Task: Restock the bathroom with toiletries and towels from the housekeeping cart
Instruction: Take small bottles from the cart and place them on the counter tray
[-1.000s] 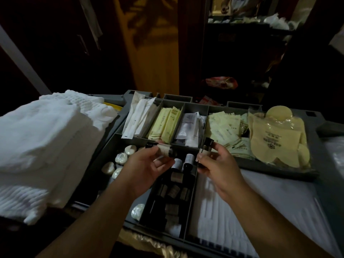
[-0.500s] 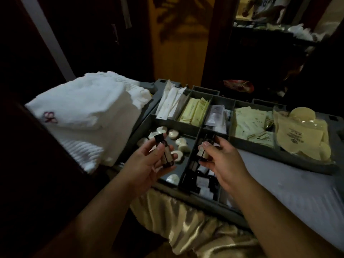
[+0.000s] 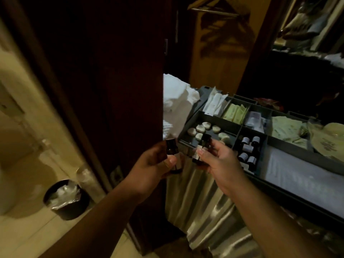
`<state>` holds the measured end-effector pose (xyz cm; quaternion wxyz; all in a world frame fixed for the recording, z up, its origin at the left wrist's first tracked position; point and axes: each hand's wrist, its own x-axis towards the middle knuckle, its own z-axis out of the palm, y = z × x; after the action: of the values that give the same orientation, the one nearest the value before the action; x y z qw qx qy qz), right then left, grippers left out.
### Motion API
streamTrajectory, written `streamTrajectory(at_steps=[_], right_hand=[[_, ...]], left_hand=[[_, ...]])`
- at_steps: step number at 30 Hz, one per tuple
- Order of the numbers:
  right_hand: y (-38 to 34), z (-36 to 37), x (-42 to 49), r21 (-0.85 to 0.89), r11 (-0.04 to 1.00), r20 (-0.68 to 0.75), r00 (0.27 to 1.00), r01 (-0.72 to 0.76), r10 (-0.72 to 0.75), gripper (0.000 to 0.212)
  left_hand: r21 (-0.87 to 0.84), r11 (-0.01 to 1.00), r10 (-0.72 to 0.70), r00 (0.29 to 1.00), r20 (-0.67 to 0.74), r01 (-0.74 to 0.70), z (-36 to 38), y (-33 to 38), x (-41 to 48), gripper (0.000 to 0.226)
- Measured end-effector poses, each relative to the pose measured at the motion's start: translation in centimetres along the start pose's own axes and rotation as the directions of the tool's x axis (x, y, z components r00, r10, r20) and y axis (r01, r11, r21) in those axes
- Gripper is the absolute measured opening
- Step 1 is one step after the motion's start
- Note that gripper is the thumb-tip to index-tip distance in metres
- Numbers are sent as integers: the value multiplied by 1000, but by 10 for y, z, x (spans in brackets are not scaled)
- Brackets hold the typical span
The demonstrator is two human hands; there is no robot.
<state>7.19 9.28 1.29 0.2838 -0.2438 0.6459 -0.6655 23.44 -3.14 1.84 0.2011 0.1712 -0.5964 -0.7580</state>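
Left hand (image 3: 154, 164) and right hand (image 3: 221, 161), with bottles (image 3: 205, 143), now back from the tray (image 3: 288, 147).

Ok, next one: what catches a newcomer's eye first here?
Two hands at centre: the left hand grips a small dark bottle, the right hand holds a second bottle, before the grey cart tray. In the tray, round soaps and spare bottles fill neighbouring compartments, white towels piled to its left. A lined bin stands on the floor, lower left.

Left hand (image 3: 151, 164) grips one bottle (image 3: 171, 150), right hand (image 3: 222, 162) a second bottle (image 3: 204, 143).
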Motion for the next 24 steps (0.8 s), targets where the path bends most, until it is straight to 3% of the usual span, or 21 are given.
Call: streamTrajectory(at_steps=[4,7,14,24], right_hand=[[-4,35,-30,-70,997,65,997,37,-33,46],[-11,60,-52,-87,992,135,987,97,-85,29],[-8,118,-97,-48,995,249,965,92,-77,35],[-14,210,-145,61,998,380,924,26,-47,39]], left_hand=[[48,996,81,996,-45,-79,-25,13,-50,32],[53,992,116,990,-86,-111,-41,18,-87,34],[33,985,175,968,-182,-172,-80,26,-157,47],[25,980,186,858,-478,-198,-146,56,-256,46]])
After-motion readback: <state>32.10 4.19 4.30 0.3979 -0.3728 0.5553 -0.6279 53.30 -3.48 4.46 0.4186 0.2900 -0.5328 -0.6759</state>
